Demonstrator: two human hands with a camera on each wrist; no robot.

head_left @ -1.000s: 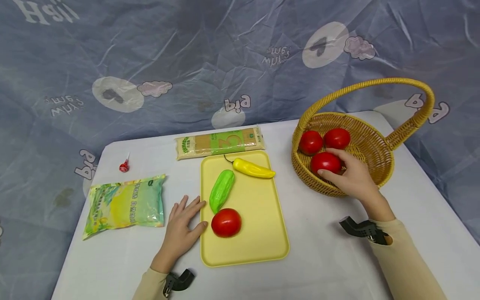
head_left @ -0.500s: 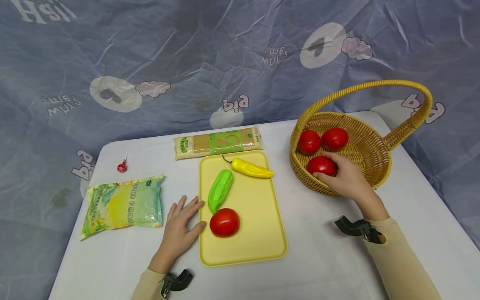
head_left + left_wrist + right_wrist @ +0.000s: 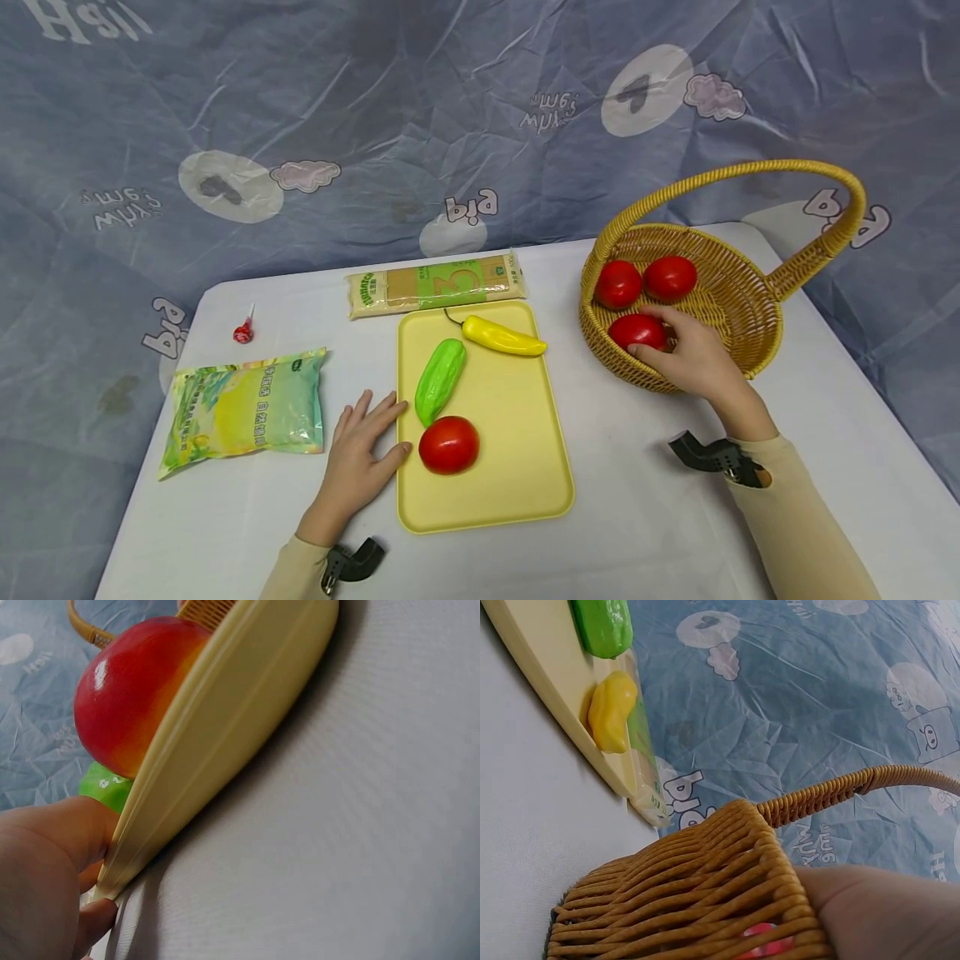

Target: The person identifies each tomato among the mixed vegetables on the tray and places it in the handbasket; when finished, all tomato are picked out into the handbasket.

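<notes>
My right hand (image 3: 696, 354) reaches into the wicker basket (image 3: 750, 333), thumb and index finger at opposite sides of a red tomato (image 3: 633, 331). A gap shows between palm and tomato. Two more tomatoes lie behind it, a left one (image 3: 618, 285) and a right one (image 3: 671, 279). My left hand (image 3: 358, 458) lies with spread fingers at the left rim of the yellow tray (image 3: 517, 450), fingertips touching it. On the tray are a tomato (image 3: 449, 445), a green cucumber-like vegetable (image 3: 440, 382) and a yellow pepper (image 3: 502, 335). In the right wrist view, the basket wall (image 3: 682, 900) hides my fingers.
Behind the tray lies a long noodle packet (image 3: 438, 285). A green and yellow plastic bag (image 3: 247, 412) lies left of my left hand, with a red lollipop (image 3: 243, 332) beyond it. The basket's tall handle (image 3: 750, 169) arches over its opening. A printed blue cloth (image 3: 375, 108) hangs behind the table.
The tomato at my right hand has gone lower and rolled left, away from the palm, while the hand has stayed nearly still over the last half second. My left hand stays at the tray.
</notes>
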